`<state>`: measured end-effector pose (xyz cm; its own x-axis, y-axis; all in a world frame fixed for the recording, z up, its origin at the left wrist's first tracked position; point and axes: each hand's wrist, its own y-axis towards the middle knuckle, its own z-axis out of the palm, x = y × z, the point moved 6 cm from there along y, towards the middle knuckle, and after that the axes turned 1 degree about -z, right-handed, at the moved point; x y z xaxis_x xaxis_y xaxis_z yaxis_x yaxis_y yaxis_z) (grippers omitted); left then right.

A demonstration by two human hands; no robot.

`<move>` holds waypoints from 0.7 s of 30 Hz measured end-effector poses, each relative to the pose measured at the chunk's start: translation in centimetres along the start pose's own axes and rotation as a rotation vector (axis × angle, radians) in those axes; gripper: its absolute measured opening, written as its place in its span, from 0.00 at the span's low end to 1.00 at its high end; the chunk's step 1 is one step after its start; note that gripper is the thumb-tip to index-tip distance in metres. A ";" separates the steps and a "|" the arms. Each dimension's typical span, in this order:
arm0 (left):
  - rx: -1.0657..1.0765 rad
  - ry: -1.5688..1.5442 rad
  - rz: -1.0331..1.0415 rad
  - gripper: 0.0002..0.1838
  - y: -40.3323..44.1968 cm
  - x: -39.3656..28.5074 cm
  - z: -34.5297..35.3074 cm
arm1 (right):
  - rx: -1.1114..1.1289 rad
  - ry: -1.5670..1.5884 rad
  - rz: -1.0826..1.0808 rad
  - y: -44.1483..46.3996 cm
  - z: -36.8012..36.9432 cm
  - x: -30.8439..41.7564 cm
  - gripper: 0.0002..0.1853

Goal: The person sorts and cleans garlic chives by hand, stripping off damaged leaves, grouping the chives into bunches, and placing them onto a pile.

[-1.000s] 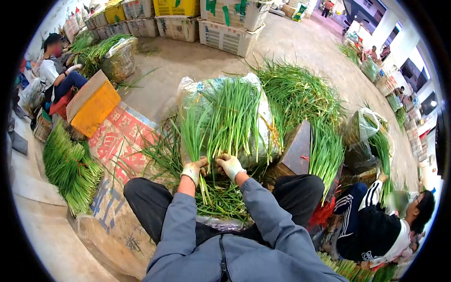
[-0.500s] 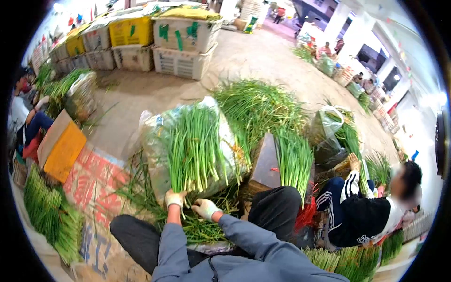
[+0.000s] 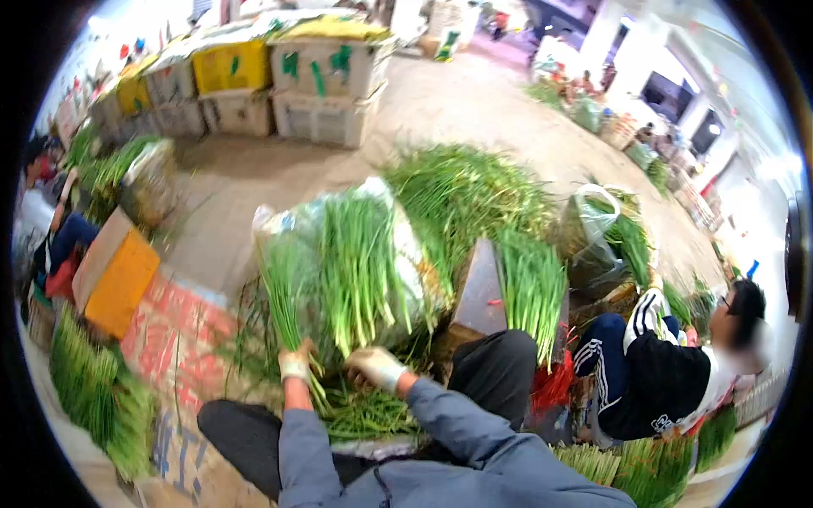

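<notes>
A dull beige floor stretched back to stacked plastic crates. White pillars stood along the right side, where a small lamp glowed

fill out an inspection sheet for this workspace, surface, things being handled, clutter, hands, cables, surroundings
Surface: a plastic-covered bundle in front of the person, serving as a rest.
Job's things: long green stalks spread on the bundle; a thin bunch at their left.
Clutter: loose stalks lie between the legs; a large heap sits beyond; red strands by the right knee.
Hands: left hand grips the thin bunch low down; right hand is near the spread stalks' lower ends, its grip too blurred to tell.
Cables: nothing seen.
Surroundings: stacked crates behind; a seated person on the right, another at the left edge.
</notes>
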<state>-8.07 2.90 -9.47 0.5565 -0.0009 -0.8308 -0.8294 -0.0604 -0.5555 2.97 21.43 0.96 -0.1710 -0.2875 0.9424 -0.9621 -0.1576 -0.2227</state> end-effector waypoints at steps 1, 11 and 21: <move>-0.054 0.044 0.046 0.13 0.3 0.4 -1.3 | -0.049 0.351 0.298 -1.6 -0.8 -0.8 0.16; -0.015 0.158 0.168 0.19 -8.0 -2.2 0.2 | 0.077 0.354 0.371 -6.3 2.2 -0.6 0.12; 0.290 -0.106 0.109 0.14 -11.8 -2.3 1.0 | -0.067 0.370 0.230 -3.2 4.5 -1.8 0.13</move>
<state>0.41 4.63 -0.99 0.4682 0.1134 -0.8763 -0.8717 0.2216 -0.4370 7.34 18.17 -1.15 -0.4354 0.0515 0.8988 -0.8996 -0.0635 -0.4322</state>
